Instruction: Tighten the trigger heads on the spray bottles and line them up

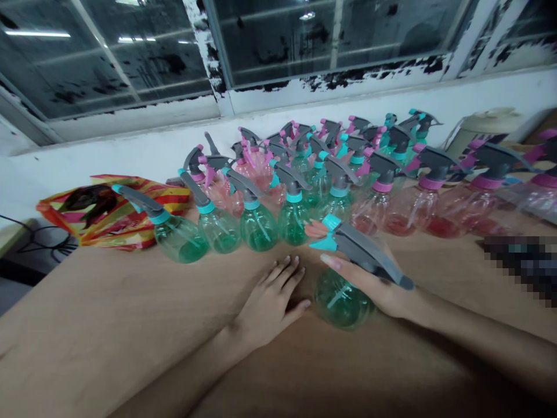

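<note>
My right hand [378, 287] is wrapped round the neck of a green spray bottle [342, 305], with the thumb along its near side and fingertips showing by the nozzle. The bottle has a grey trigger head with turquoise parts, pointing left. Just left of it, my left hand [270, 302] lies palm down on the wooden table [143, 325], fingers stretched out and holding nothing. Beyond my hands stands a row of green spray bottles [259, 226] with turquoise collars. To the right, the row continues with pink spray bottles [400, 215].
Several more spray bottles [300, 145] crowd behind the front row. A striped plastic bag [126, 226] lies at the left. At the back right is a beige container [483, 125]. A dark pixelated item [526, 261] lies at the right, and a windowed wall [143, 125] borders the table.
</note>
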{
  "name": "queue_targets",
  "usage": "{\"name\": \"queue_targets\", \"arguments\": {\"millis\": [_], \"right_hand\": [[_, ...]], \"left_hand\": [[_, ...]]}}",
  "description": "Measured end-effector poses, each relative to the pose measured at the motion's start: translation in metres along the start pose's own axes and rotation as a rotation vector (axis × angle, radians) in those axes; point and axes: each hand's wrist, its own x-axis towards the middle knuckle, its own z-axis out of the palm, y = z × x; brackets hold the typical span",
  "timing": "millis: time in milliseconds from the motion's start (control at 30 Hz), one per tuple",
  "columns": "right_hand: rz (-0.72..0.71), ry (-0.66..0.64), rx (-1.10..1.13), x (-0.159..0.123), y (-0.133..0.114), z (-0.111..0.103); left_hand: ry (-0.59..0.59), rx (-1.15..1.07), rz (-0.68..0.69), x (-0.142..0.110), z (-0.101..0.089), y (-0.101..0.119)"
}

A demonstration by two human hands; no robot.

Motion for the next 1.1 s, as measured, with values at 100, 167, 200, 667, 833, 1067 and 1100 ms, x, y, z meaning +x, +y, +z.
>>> {"name": "queue_targets", "arguments": {"millis": [100,167,200,667,833,1067,1100], "right_hand": [[0.022,0.023,0.033,0.0013,-0.0016,0.0008],[0.009,0.014,0.065,0.0019,-0.0023,0.0012],[0.007,0.007,0.074,0.0021,-0.0025,0.0013],[-0.005,-0.072,0.139,0.0031,0.0037,-0.0026],[-0.016,-0.067,0.121,0.0048,-0.0006,-0.0029],[0.015,-0.004,0.063,0.0023,0.0028,-0.0015],[0.006,-0.011,0.067,0.0025,0.0034,-0.0018]], "left_hand": [[-0.003,0.011,-0.001,0.0002,-0.0002,0.0001],[-0.011,0.017,-0.001,0.0005,-0.0006,0.0002],[-0.017,0.018,-0.001,0.0007,-0.0008,0.0003],[-0.013,-0.009,-0.002,0.0003,0.0005,-0.0001],[-0.015,-0.003,-0.005,0.0002,-0.0018,0.0001],[0.008,-0.027,-0.005,0.0003,-0.0040,0.0003],[0.009,-0.029,-0.004,0.0003,-0.0043,0.0004]]}}
